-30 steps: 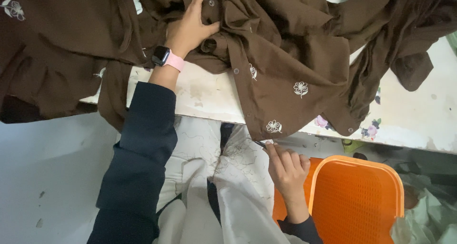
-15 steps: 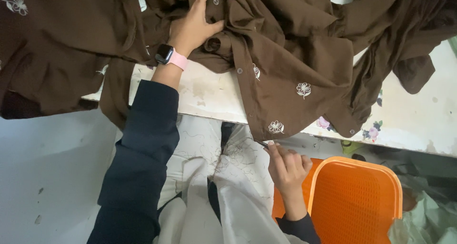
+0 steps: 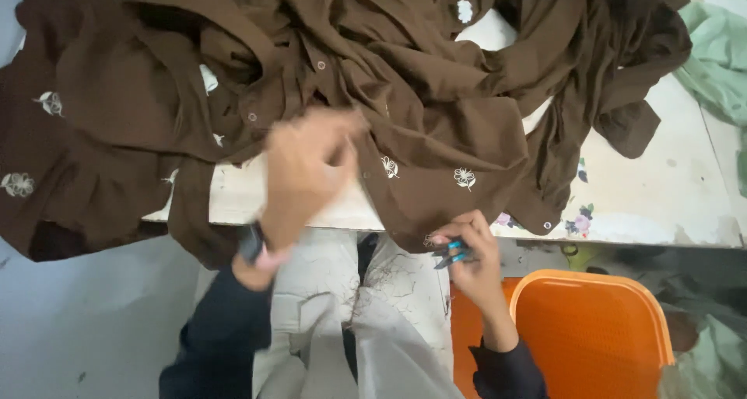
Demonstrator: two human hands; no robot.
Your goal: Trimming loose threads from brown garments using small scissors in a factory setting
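Head view: a heap of brown garment (image 3: 405,96) with small white embroidered flowers lies rumpled across the pale counter (image 3: 646,204), its lower hem hanging over the near edge toward the person's lap.

The left hand (image 3: 307,173) is motion-blurred just over the counter's near edge, directly at the hanging part of the cloth, beside a row of small buttons. Whether its grip is spread or pinching the fabric cannot be told through the blur. A wristwatch with a pink strap (image 3: 255,247) sits on that wrist above a dark blue sleeve.

The right hand (image 3: 471,255) is below the counter edge, just under the drooping hem near one white flower. Its grip is curled tight round a small blue-handled thread snipper (image 3: 453,253), touching the hem's edge.

An orange plastic basket (image 3: 591,337) stands right of the right forearm. Pale green cloth (image 3: 720,64) lies at the counter's far right.
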